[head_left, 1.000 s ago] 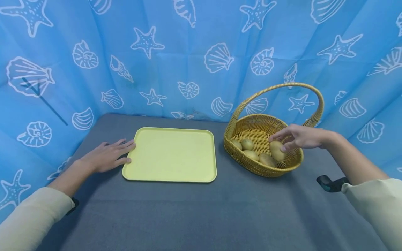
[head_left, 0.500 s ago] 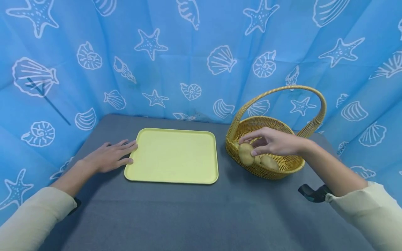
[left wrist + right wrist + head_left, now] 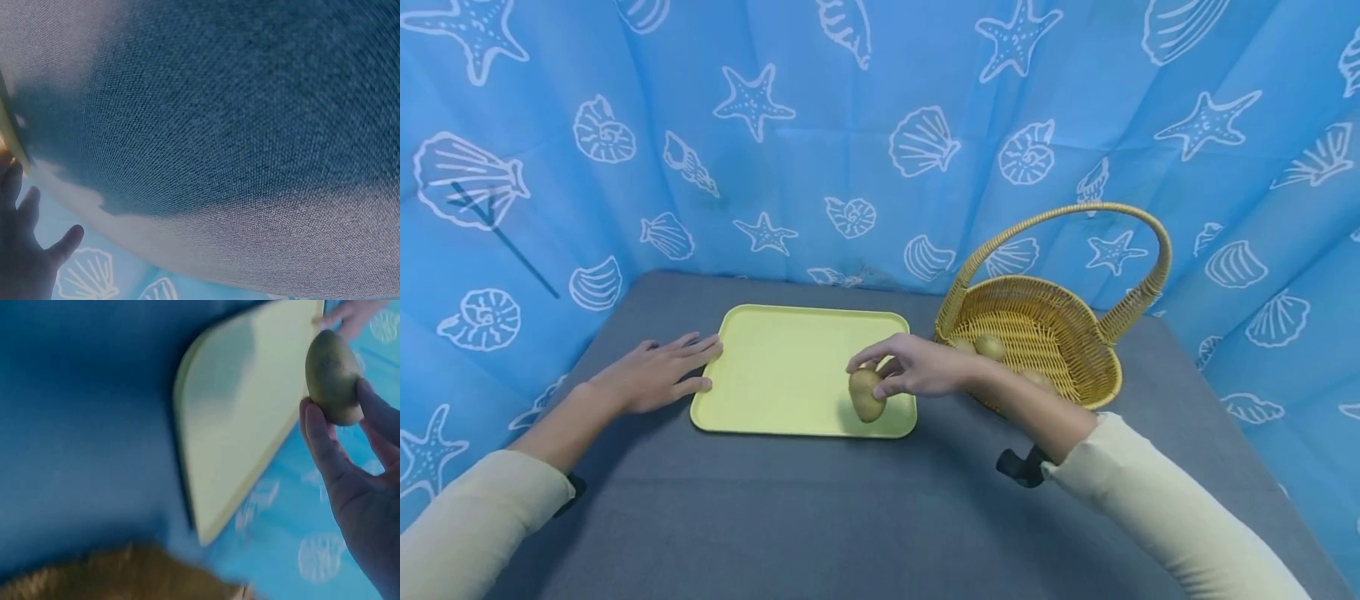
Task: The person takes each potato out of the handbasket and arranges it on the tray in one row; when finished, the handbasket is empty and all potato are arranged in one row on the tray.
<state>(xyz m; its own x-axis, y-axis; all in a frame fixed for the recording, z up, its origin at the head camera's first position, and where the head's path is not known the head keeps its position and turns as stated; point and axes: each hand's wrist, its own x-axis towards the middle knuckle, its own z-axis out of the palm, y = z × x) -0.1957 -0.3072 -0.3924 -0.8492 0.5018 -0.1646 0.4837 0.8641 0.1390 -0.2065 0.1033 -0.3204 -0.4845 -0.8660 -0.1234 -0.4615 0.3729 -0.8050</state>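
Note:
In the head view my right hand [image 3: 925, 367] pinches a potato [image 3: 867, 395], smooth, tan and egg-shaped, between thumb and fingers. It is over the right part of a pale yellow tray [image 3: 790, 367], and a soft shadow falls on the tray beneath it. The right wrist view shows the potato [image 3: 334, 378] upright at the fingertips. My left hand [image 3: 655, 375] is spread, its straight fingertips touching the tray's left rim. At the right stands a wicker basket [image 3: 1086, 333] holding several potatoes [image 3: 990, 346], partly hidden behind my right forearm.
A tall arched handle [image 3: 1067, 208] rises over the basket. Grey cloth [image 3: 790, 517] covers the table, and a blue curtain [image 3: 820, 125] with shells and starfish hangs around its back and sides. A dark band [image 3: 1022, 468] shows beneath the right wrist.
My right hand has lifted the potato out of the basket and carried it left over the tray. The left hand stays at the tray's rim.

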